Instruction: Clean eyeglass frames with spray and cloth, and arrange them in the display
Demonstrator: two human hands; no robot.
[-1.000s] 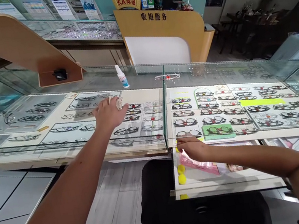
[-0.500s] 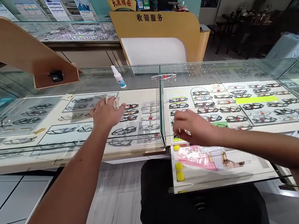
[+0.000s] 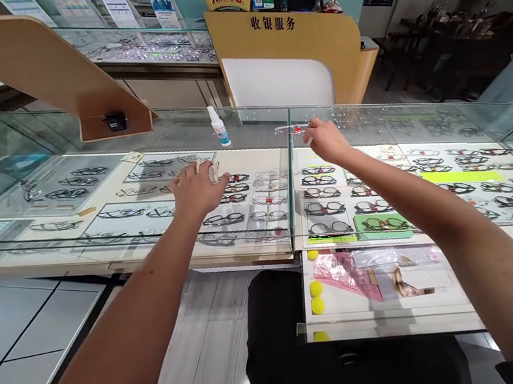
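On the glass counter top [image 3: 255, 127], my left hand [image 3: 199, 192] lies palm down over a crumpled whitish cloth [image 3: 213, 172], which shows between its thumb and fingers. My right hand [image 3: 327, 140] reaches farther out, its fingers curled at the right end of a pair of eyeglasses [image 3: 284, 129] with a red tag. That end of the glasses is hidden by the fingers. A white spray bottle [image 3: 219, 127] with a blue and pink label stands upright between the hands, nearer the far edge.
Rows of eyeglass frames [image 3: 324, 208] lie inside the glass case below. A tilted wooden-backed stand [image 3: 88, 109] is at the left. Below my right arm, an open drawer [image 3: 383, 322] holds plastic packets. The cash desk [image 3: 336, 25] stands beyond the counter.
My right hand has moved forward from above the near counter edge to the eyeglasses. My left hand stays on the cloth. The view has shifted slightly left.
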